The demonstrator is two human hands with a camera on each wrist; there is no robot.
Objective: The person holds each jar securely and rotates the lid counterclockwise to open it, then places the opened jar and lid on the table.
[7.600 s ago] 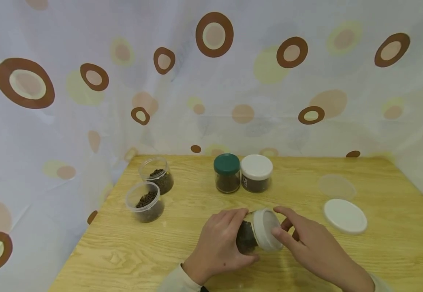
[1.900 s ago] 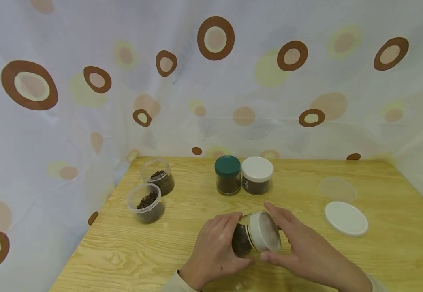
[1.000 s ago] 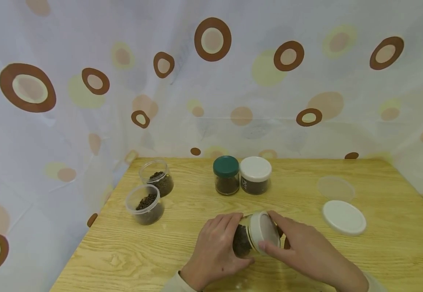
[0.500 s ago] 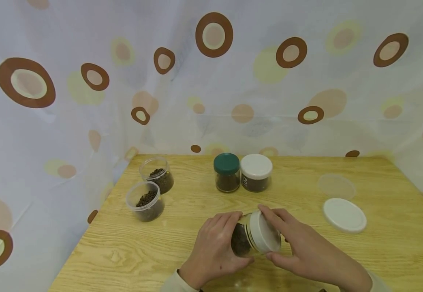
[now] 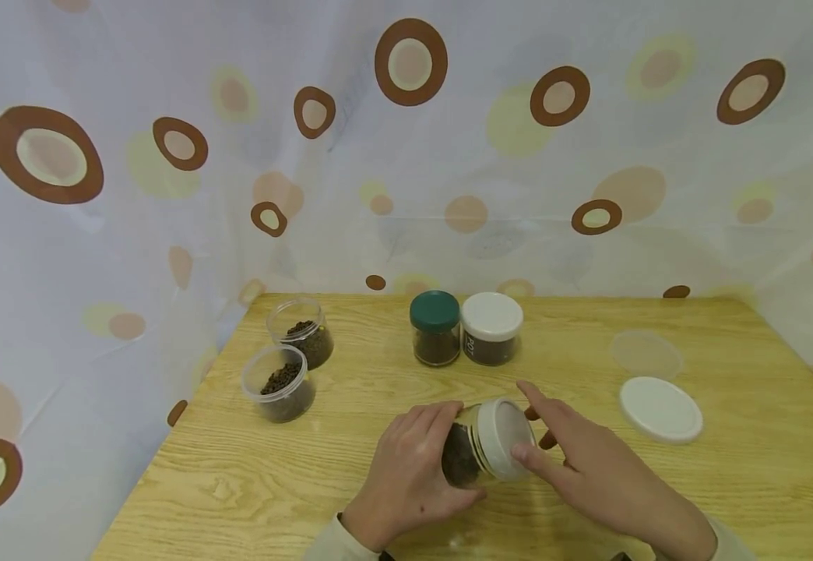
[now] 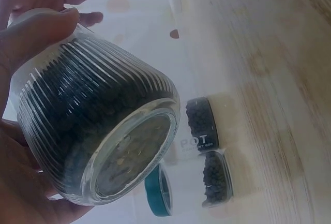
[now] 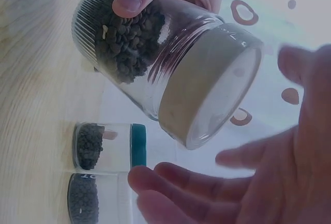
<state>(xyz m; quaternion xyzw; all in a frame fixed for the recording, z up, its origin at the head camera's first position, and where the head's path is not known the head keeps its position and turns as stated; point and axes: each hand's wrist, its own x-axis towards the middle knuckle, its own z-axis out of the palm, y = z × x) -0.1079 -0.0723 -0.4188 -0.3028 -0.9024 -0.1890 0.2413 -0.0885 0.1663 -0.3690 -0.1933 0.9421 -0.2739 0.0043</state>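
My left hand [image 5: 410,475] grips a ribbed glass jar [image 6: 98,94] partly filled with small dark pellets. The jar is tilted, its white lid [image 5: 503,440] facing right; in the right wrist view the lid [image 7: 212,87] sits on the jar's mouth. My right hand [image 5: 592,467] is beside the lid with its fingers spread. In the right wrist view those fingers [image 7: 207,185] are apart from the lid, with a gap between. Behind the hands stand a jar with a green lid [image 5: 435,312] and a white-lidded jar [image 5: 493,318] marked POT, both holding dark pellets.
Two lidless clear tubs hold dark pellets at the left: a front tub [image 5: 287,403] and a rear tub [image 5: 315,351]. At the right lie a white lid [image 5: 661,410] and a translucent disc [image 5: 647,354]. A patterned curtain [image 5: 350,257] hangs behind the wooden table [image 5: 238,483].
Half a second ago my right fingers and thumb were at the lid's rim; now the fingers have come off it. My left hand has kept its grip on the tilted jar throughout.
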